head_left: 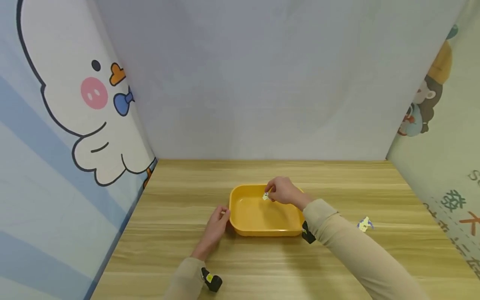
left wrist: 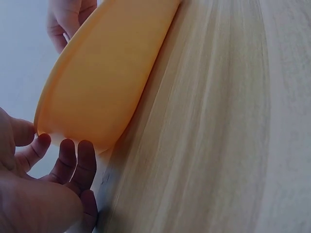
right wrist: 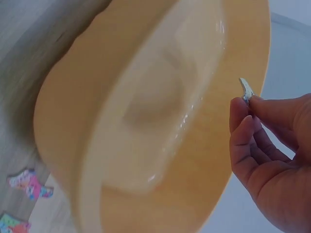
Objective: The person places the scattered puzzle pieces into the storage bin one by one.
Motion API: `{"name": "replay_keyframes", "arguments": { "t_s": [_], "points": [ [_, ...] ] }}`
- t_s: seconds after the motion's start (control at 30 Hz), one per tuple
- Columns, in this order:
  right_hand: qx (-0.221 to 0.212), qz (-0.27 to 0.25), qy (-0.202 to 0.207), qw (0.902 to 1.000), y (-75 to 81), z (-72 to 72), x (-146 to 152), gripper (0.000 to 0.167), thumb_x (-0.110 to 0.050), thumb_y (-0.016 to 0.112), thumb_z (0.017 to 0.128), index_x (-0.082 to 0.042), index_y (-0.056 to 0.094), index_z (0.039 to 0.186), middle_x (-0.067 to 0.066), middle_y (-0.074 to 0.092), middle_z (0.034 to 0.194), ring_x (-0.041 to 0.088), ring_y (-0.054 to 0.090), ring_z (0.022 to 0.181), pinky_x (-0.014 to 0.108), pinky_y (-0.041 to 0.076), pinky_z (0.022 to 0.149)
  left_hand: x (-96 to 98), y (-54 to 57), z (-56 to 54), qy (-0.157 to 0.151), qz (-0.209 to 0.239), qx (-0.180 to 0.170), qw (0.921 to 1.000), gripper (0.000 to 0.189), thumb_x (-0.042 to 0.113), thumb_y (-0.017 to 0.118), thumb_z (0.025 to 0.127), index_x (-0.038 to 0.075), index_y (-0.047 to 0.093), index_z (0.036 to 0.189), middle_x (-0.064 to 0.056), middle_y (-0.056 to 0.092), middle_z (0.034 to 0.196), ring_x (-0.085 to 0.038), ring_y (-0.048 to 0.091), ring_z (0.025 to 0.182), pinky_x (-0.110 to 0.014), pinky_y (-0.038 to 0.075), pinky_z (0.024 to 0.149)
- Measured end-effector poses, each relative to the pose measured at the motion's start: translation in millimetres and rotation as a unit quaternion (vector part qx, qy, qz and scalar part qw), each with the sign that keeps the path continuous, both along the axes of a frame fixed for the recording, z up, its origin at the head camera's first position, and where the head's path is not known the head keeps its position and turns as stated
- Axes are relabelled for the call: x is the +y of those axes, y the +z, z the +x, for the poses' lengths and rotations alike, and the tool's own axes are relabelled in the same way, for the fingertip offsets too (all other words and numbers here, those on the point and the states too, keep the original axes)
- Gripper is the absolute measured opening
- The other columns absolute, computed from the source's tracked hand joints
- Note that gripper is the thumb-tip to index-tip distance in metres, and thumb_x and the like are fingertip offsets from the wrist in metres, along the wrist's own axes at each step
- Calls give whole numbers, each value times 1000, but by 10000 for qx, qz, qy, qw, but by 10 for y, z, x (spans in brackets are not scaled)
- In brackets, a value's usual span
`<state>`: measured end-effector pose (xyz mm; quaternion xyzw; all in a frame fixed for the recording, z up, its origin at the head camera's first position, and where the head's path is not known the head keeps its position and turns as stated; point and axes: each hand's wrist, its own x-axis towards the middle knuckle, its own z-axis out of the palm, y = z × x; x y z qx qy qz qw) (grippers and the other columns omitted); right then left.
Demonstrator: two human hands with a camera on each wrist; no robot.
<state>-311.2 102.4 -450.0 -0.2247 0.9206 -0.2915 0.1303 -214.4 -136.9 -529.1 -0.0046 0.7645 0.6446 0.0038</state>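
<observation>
A yellow plastic basin [head_left: 240, 232] with rounded corners sits on the wooden table. At its left end my left hand [head_left: 216, 225] holds the rim. In the left wrist view, the thumb and index fingertip meet the rim of the basin [left wrist: 104, 73], and the other curled fingers lie against the outer wall. Over the basin's far side, my right hand [head_left: 283, 191] pinches a small thin pale cutout piece [head_left: 266, 196] between thumb and index finger. In the right wrist view this piece [right wrist: 246, 88] is seen nearly edge-on, above the rim.
Small colourful cutouts lie on the table right of the basin [head_left: 364, 224]; the right wrist view shows a pink one [right wrist: 30, 183] and a green-and-red one [right wrist: 13, 223]. A pale cloth wall [head_left: 262, 83] closes the back, with printed cloths on both sides.
</observation>
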Motion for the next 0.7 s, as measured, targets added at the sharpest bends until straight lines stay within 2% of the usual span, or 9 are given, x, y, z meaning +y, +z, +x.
{"name": "replay_keyframes", "arguments": {
  "t_s": [0.17, 0.4, 0.7],
  "points": [
    [-133, -94, -75, 9998, -47, -20, -111, 13, 4, 64, 85, 3, 69, 97, 7, 68, 77, 19, 65, 69, 30, 50, 61, 14, 16, -11, 20, -21, -90, 10000, 16, 16, 46, 101, 0, 50, 101, -13, 51, 82, -27, 50, 75, -28, 39, 64],
    [-400, -125, -268, 9988, -135, -33, -258, 12, 5, 66, 84, 1, 70, 94, 6, 67, 74, 19, 65, 66, 30, 51, 60, -9, -32, -7, 6, -40, -105, 9999, 16, 17, 47, 101, 1, 49, 102, -14, 51, 82, -29, 50, 76, -30, 38, 65],
    [-344, -141, -305, 9988, -166, -38, -393, 11, 4, 67, 85, 1, 70, 95, 5, 66, 74, 18, 64, 65, 28, 49, 57, 9, -41, -34, -57, -43, -85, 9999, 13, 14, 45, 101, 2, 49, 102, -12, 50, 82, -29, 49, 75, -32, 37, 65]
  ]
}}
